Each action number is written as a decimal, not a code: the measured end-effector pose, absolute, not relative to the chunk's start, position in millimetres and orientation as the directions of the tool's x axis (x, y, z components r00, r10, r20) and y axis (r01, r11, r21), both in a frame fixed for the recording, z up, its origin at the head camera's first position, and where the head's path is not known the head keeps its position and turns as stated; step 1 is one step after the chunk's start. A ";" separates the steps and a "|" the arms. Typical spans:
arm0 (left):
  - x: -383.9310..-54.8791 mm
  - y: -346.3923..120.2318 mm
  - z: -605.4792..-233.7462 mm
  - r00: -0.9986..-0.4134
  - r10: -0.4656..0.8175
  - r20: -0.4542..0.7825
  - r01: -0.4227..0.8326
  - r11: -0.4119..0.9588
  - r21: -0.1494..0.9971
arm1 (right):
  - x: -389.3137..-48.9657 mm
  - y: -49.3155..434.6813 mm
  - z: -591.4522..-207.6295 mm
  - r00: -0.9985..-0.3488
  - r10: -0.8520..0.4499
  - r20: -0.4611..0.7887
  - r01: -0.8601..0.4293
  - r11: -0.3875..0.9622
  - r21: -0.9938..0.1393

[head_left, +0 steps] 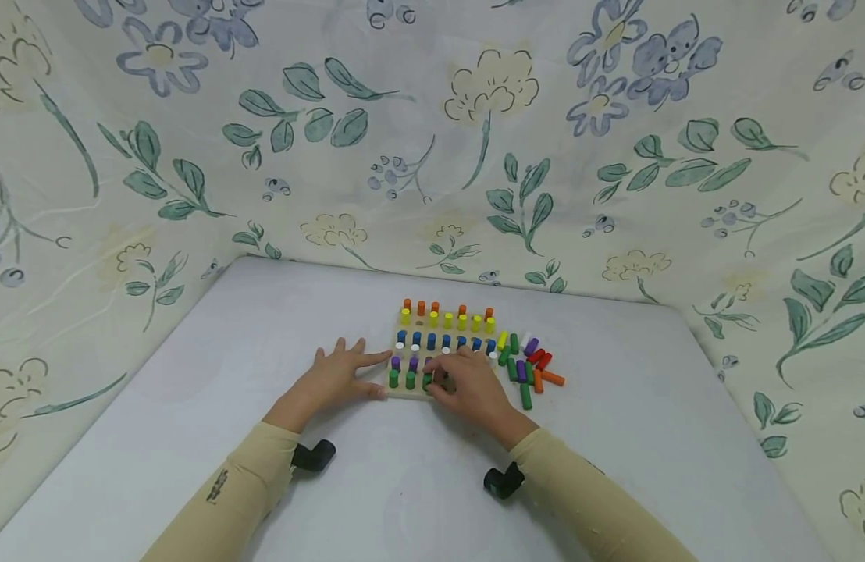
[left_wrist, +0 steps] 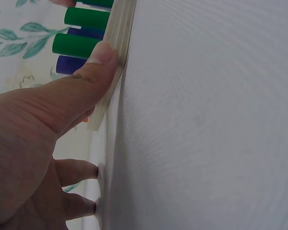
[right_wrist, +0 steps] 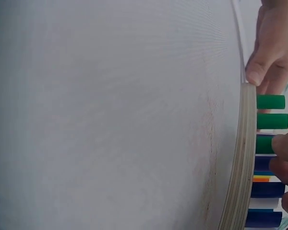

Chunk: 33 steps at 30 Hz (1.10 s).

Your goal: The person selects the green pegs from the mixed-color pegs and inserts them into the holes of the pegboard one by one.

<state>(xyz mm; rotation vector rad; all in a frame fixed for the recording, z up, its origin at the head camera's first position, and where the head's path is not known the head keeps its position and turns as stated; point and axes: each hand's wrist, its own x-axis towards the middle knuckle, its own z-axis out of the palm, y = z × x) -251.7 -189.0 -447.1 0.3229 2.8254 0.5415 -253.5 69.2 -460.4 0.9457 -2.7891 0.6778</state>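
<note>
A wooden pegboard [head_left: 407,393] carries rows of coloured pegs, with green pegs [head_left: 411,380] in the row nearest me. My right hand [head_left: 472,390] is over the board's front part, its thumb and a finger pinching the third green peg [right_wrist: 265,144] from the left. That peg stands upright in the board. My left hand [head_left: 341,376] lies spread at the board's left side. Its thumb [left_wrist: 102,53] presses the near corner, and its index finger reaches the left edge. Part of the purple and white rows is hidden behind my right hand.
Loose pegs in green, purple, red, orange, yellow and white lie scattered right of the board, among them an orange peg [head_left: 553,378] and a green peg [head_left: 526,396]. The white table [head_left: 320,304] backs onto a flowered cloth [head_left: 404,179].
</note>
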 end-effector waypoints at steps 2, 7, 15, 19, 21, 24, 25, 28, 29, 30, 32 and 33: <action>-251.5 -189.2 -446.3 -0.946 0.257 -0.198 0.165 0.907 0.388 | -253.8 69.6 -461.0 -0.795 -0.551 0.256 -0.606 0.701 -0.376; -250.5 -189.6 -444.6 -0.947 0.257 -0.194 0.165 0.905 0.393 | -253.5 70.8 -462.3 -0.791 -0.548 0.274 -0.612 0.690 -0.387; -250.2 -189.8 -443.7 -0.947 0.256 -0.193 0.166 0.907 0.386 | -252.0 73.0 -461.4 -0.792 -0.536 0.291 -0.610 0.685 -0.398; -250.0 -188.7 -443.9 -0.946 0.257 -0.198 0.163 0.904 0.395 | -251.9 74.7 -462.1 -0.795 -0.533 0.290 -0.607 0.691 -0.393; -250.0 -188.1 -444.1 -0.945 0.256 -0.202 0.160 0.903 0.398 | -251.4 75.8 -461.5 -0.796 -0.532 0.289 -0.606 0.691 -0.394; -250.9 -188.1 -444.3 -0.946 0.255 -0.202 0.159 0.905 0.395 | -250.9 77.5 -459.5 -0.800 -0.528 0.285 -0.600 0.698 -0.391; -251.4 -188.3 -444.5 -0.946 0.254 -0.202 0.159 0.905 0.395 | -250.8 78.0 -458.8 -0.801 -0.527 0.284 -0.599 0.701 -0.389; -252.3 -188.8 -445.3 -0.946 0.255 -0.199 0.162 0.906 0.391 | -251.0 79.3 -457.1 -0.808 -0.522 0.272 -0.589 0.708 -0.390; -252.5 -188.8 -445.6 -0.946 0.256 -0.198 0.164 0.906 0.390 | -251.1 79.6 -457.0 -0.812 -0.520 0.265 -0.583 0.711 -0.392; -252.6 -188.8 -445.9 -0.946 0.257 -0.197 0.165 0.906 0.389 | -251.1 79.9 -456.8 -0.815 -0.518 0.259 -0.579 0.714 -0.394; -252.5 -188.7 -446.1 -0.946 0.257 -0.197 0.166 0.907 0.388 | -251.3 80.5 -456.8 -0.821 -0.514 0.251 -0.571 0.717 -0.400; -252.3 -188.5 -446.1 -0.946 0.257 -0.197 0.165 0.907 0.388 | -251.4 80.8 -456.9 -0.822 -0.512 0.249 -0.569 0.719 -0.400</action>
